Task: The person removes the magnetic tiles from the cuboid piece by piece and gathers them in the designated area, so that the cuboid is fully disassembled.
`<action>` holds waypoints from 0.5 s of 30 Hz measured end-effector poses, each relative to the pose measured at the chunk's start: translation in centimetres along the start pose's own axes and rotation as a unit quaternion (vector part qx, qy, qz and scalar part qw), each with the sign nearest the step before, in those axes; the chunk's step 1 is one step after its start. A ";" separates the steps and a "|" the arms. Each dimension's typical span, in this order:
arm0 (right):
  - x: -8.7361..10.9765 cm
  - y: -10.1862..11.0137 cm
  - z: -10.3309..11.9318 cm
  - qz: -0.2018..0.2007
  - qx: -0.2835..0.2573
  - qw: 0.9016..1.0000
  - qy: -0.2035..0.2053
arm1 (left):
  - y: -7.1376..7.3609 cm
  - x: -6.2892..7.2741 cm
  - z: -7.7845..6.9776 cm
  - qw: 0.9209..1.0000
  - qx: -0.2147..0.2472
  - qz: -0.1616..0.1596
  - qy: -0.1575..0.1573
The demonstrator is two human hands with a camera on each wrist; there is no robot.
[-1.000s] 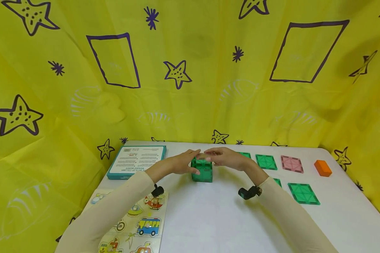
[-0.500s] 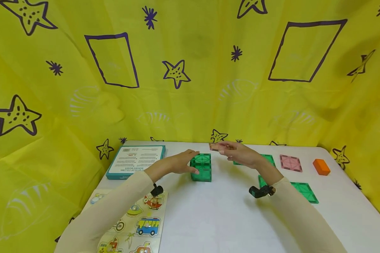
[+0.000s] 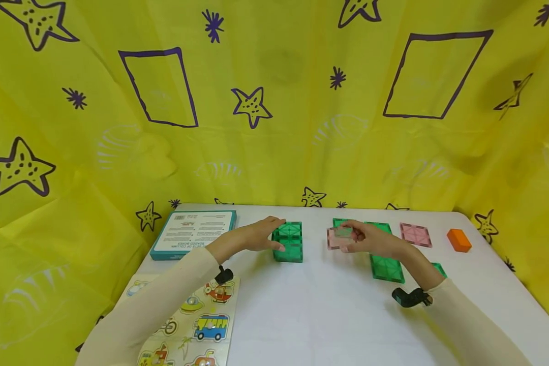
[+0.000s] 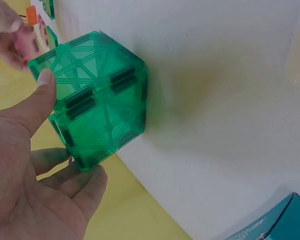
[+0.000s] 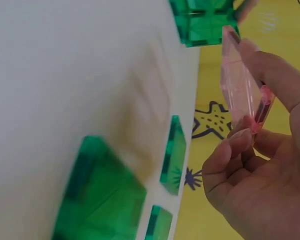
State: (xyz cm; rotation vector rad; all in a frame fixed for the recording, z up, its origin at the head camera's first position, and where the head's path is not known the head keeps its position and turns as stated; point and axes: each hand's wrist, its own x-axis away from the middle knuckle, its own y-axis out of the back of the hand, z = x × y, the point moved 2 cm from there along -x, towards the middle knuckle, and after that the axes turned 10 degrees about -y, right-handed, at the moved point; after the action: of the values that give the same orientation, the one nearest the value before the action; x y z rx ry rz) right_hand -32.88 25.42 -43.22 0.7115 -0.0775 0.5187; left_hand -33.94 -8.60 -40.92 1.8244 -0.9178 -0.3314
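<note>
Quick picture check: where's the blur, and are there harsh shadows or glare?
Right wrist: the nearest green tile is smeared, the pink tile clearer, with a soft shadow on the table; left wrist: green cube fairly crisp, with a diffuse shadow beside it; head: even light, soft shadows, no strong glare.

One cube [image 3: 288,250]; two pink tiles [image 3: 416,235]; four loose green tiles [image 3: 387,268].
</note>
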 end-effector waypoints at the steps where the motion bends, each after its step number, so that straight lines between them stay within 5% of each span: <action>1: 0.3 -0.1 -0.3 -0.004 0.013 1.000 0.002 | 0.0 0.0 0.0 1.000 -0.001 0.001 -0.001; 15: 3.1 -1.6 -2.1 -0.042 0.101 0.994 0.000 | 0.1 0.2 0.1 1.000 0.006 0.006 -0.006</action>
State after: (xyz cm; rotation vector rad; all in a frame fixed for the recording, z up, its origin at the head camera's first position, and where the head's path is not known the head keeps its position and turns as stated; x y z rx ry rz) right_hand -29.63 27.03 -45.01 0.9085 0.0046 0.4501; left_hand -33.89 -8.76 -40.86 1.8295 -0.9396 -0.3304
